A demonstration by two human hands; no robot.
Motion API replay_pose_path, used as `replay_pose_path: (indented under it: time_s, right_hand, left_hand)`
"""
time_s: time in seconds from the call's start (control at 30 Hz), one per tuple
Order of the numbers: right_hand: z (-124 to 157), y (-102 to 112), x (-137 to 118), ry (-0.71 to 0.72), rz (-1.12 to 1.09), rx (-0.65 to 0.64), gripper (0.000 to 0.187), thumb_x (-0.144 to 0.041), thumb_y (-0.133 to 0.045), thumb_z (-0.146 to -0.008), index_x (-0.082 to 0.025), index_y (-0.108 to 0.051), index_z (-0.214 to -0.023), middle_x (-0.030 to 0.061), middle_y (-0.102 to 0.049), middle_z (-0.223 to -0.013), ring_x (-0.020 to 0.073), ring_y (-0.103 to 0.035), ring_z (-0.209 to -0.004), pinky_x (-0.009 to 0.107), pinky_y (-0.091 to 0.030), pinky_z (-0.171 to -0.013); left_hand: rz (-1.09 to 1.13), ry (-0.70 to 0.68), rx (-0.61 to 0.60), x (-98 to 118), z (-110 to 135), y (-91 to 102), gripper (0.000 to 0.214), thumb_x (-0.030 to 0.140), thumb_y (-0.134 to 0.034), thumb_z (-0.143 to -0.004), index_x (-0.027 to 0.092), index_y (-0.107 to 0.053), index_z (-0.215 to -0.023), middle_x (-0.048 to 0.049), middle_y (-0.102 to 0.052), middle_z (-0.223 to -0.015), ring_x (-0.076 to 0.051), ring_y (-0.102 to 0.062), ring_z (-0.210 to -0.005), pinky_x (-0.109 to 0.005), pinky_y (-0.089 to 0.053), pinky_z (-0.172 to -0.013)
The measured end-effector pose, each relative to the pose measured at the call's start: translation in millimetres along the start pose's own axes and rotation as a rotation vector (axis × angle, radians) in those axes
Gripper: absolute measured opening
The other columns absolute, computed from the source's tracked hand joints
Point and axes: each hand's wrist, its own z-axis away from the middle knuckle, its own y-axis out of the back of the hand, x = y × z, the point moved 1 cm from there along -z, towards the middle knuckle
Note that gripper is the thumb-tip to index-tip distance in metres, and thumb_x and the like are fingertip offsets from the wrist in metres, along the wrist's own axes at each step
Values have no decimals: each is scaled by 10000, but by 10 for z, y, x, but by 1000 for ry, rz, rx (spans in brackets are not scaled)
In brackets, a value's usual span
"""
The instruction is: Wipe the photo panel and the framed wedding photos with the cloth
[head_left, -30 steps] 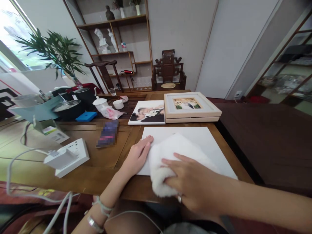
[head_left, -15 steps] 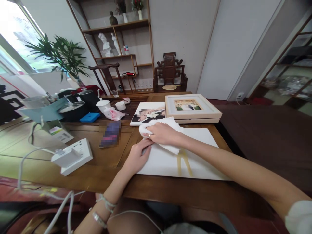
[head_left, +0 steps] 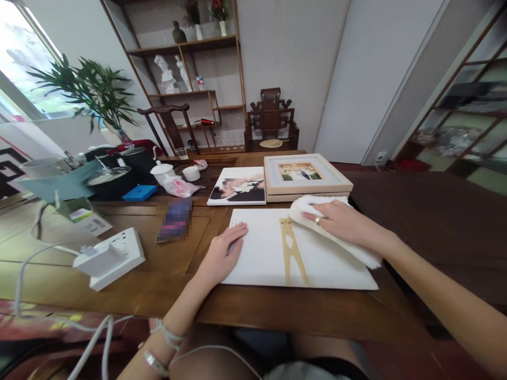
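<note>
A flat white panel (head_left: 259,258) lies on the wooden table in front of me. A gold A-shaped piece (head_left: 284,240) with a small oval opening is on its surface, its two legs pointing towards me. My left hand (head_left: 225,250) rests flat on the panel's left edge, fingers stretched out. Over on the right half, my right hand (head_left: 344,219) presses a bunched white cloth (head_left: 301,208) against the panel, and part of the cloth trails over the right edge. The cloth hides the panel's far right corner.
Behind the panel lie a photo print (head_left: 237,187) and stacked framed pictures (head_left: 309,177). To the left are a white power strip (head_left: 132,250) with cables, an opened small box (head_left: 89,216), a blue box (head_left: 139,192), a white teapot (head_left: 162,171) and a pixelated item (head_left: 174,219).
My right hand has swept the cloth from the panel's upper left across to its right side, uncovering the top of the gold piece. My left hand stays at the left edge.
</note>
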Motion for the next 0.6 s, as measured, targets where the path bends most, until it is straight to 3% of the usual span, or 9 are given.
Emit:
replay_pose_path:
  time_s: [0.1,0.17,0.3,0.47,0.6]
  right_hand:
    - [215,14,220,55,0,27,343,-314,-336,-889,-199,-612,-1058,108,-649,-1081,328,-579,-1018,445,-455,-825]
    - [309,-6,291,167,-10,39,300,-286,-383,-869,-199,-629,-1016,116,-642,-1109,335,-546,-1096,480,-438,-888]
    - [340,-163,322,424,-57,36,211,-187,-465,-806,-193,-647,-913,100,-426,-1425,299,-296,-1348,511,-243,-1090]
    - [273,-328,341,387,-54,52,450,-50,-419,-655,-163,-628,-1037,112,-340,-1472,267,-194,-1386,547,-151,-1116]
    - [475,-255,202,351,-60,-31,440,-48,-416,-651,-168,-653,-1002,108,-375,-1449,296,-227,-1368,564,-177,-1106]
  left_hand:
    - [-8,-4,0,0,1,-3,350,239,-444,-864,106,-661,-1105,-134,-623,-1230,-232,-543,-1205,-431,-363,-1087]
    - [-14,-7,-2,-2,0,-4,348,240,-445,-864,112,-662,-1105,-131,-624,-1231,-230,-543,-1205,-427,-369,-1083]
    - [-20,-9,3,-5,-1,-1,342,240,-444,-865,130,-662,-1104,-121,-625,-1232,-224,-545,-1203,-430,-369,-1081]
    - [-22,-4,-2,1,2,3,337,239,-450,-865,132,-660,-1105,-118,-628,-1229,-224,-545,-1203,-437,-374,-1077]
    - [-32,-7,-5,-7,5,-1,337,247,-448,-870,137,-657,-1112,-112,-629,-1231,-224,-543,-1206,-435,-378,-1075]
